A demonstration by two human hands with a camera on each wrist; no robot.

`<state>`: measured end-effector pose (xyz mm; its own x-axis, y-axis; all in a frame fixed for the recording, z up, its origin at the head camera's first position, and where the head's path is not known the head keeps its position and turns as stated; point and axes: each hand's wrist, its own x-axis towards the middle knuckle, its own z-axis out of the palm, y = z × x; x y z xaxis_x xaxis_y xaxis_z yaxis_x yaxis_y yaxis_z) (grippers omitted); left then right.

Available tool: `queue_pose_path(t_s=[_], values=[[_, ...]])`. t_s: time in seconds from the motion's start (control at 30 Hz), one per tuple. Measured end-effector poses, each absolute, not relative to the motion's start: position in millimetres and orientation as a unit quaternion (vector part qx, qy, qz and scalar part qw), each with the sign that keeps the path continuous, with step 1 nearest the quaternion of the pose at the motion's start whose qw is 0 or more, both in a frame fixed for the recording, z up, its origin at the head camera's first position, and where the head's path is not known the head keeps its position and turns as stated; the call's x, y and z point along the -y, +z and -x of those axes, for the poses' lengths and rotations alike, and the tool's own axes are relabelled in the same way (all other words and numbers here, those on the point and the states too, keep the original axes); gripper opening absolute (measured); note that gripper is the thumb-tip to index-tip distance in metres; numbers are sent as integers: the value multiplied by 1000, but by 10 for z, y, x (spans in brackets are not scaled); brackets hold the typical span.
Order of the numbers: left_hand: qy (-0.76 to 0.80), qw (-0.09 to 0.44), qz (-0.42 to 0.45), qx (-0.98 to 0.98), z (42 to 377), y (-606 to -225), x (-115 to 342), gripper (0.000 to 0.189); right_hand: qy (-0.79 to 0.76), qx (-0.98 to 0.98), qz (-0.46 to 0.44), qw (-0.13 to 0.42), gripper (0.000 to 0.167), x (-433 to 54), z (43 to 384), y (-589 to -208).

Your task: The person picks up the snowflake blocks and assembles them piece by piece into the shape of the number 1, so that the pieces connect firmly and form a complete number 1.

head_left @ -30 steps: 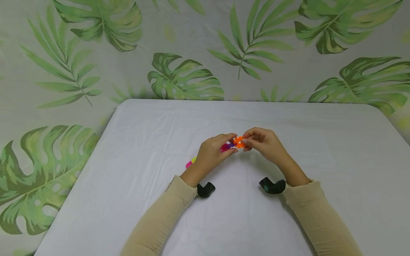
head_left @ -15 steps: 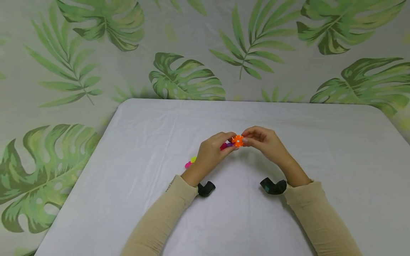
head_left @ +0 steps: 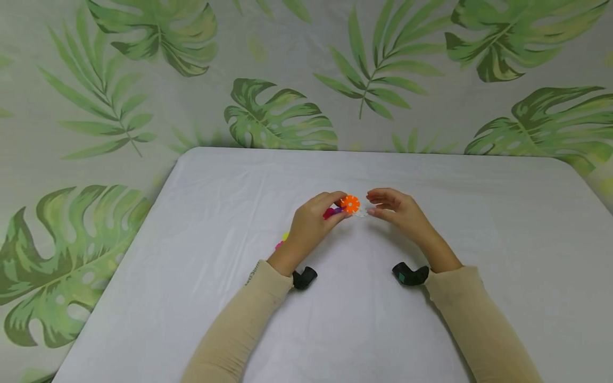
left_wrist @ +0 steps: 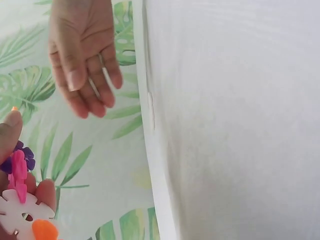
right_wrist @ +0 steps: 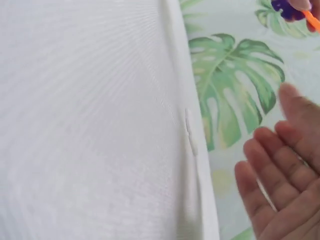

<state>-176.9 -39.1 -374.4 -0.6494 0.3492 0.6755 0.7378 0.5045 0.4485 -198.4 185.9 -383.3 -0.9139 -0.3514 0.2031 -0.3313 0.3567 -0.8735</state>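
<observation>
My left hand (head_left: 311, 218) holds a cluster of joined plastic notched discs between thumb and fingers. An orange disc (head_left: 350, 205) faces the camera at the fingertips. In the left wrist view a purple disc (left_wrist: 29, 159), a pink disc (left_wrist: 19, 172) and a white disc (left_wrist: 20, 212) show, linked together. Another white notched disc edge (head_left: 362, 212) appears beside the orange one in the head view; whether it is joined there I cannot tell. My right hand (head_left: 399, 208) is just to the right, palm inward, and in the right wrist view its fingers (right_wrist: 270, 155) hold nothing.
Yellow (head_left: 286, 236) and pink pieces (head_left: 279, 245) lie partly hidden behind the left wrist. A white cloth covers the table (head_left: 239, 181). Dark wrist cameras (head_left: 304, 278) hang at both sleeves. A leaf-patterned backdrop (head_left: 282, 114) stands behind the table.
The right fingers have come away from the orange disc. My left hand has moved slightly up and left with the discs, opening a gap between the hands.
</observation>
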Motion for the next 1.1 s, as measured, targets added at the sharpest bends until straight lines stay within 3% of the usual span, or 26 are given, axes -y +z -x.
queue_pose_path(t_s=[0.37, 0.9, 1.1], values=[[-374, 269, 320, 828, 1785, -3677, 437, 35, -484, -856, 174, 52, 46, -1969, 2136, -4137], [-376, 284, 313, 825, 1830, -3671, 491, 36, -403, -900, 162, 46, 31, -1837, 2210, -4123], [-374, 284, 314, 825, 1820, -3663, 495, 36, -433, -887, 162, 12, 28, -1856, 2187, -4149]])
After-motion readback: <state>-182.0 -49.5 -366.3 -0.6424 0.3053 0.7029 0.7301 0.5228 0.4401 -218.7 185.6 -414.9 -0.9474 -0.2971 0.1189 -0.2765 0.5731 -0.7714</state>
